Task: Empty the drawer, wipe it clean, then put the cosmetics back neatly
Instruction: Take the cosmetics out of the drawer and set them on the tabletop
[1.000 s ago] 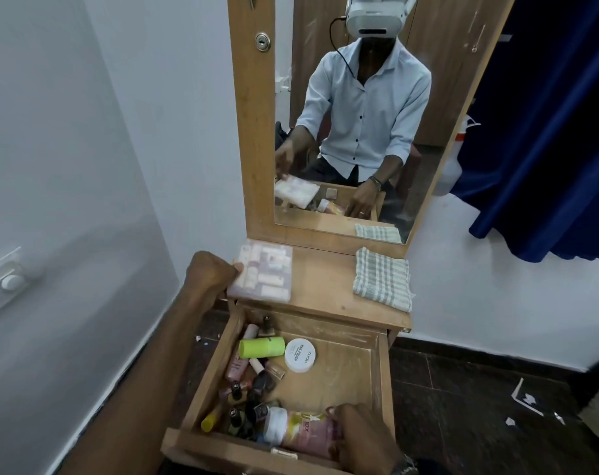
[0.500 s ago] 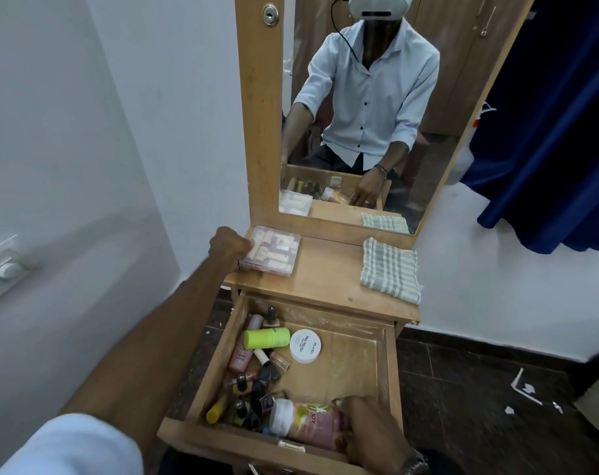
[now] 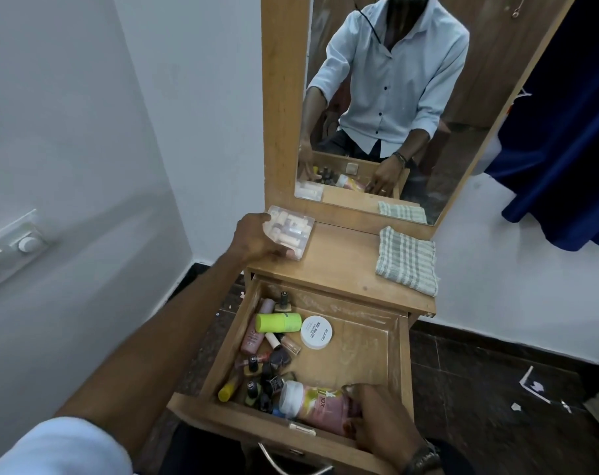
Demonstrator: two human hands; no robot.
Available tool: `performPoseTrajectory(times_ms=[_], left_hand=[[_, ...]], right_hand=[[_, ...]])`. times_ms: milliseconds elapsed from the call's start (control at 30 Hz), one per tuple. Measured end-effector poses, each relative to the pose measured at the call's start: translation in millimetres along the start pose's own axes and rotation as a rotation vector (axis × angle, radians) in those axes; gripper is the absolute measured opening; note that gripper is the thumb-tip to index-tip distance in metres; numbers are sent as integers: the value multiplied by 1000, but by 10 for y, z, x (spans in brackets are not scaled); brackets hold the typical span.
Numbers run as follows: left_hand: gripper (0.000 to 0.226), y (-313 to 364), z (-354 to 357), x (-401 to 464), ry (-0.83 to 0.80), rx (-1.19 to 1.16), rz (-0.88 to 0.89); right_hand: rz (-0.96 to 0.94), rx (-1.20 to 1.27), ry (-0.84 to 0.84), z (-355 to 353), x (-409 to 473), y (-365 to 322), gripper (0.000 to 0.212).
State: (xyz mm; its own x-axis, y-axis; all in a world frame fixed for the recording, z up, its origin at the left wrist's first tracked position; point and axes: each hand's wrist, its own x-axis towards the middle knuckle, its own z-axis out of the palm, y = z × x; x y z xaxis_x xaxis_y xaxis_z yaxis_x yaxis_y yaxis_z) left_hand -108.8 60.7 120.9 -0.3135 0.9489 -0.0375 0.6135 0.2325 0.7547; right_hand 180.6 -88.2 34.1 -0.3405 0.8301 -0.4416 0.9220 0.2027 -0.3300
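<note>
Left hand (image 3: 253, 240) grips clear box (image 3: 291, 231) at the tabletop's (image 3: 346, 265) left rear corner. Right hand (image 3: 377, 418) grasps pink bottle (image 3: 322, 407) at the drawer's (image 3: 402, 365) front edge. Checked cloth (image 3: 407, 260) lies at right edge.

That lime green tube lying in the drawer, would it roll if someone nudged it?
Probably: the lime green tube is round and lies on its side. It likely wouldn't go far, since the white jar and other bottles crowd it. It looks like light plastic.

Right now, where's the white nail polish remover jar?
In the head view, the white jar lies in the open drawer toward the back, just right of the lime green tube, with bare drawer floor to its right.
</note>
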Motion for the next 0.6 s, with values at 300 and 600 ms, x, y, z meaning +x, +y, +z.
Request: performPoseTrajectory(times_ms=[300, 600], left_hand=[[82, -39, 129, -102, 55, 119, -5], [61, -71, 125, -86, 88, 230, 7]], right_hand=[[-30, -8, 34, 45, 58, 63, 28], [-45, -10, 47, 47, 52, 48, 28]])
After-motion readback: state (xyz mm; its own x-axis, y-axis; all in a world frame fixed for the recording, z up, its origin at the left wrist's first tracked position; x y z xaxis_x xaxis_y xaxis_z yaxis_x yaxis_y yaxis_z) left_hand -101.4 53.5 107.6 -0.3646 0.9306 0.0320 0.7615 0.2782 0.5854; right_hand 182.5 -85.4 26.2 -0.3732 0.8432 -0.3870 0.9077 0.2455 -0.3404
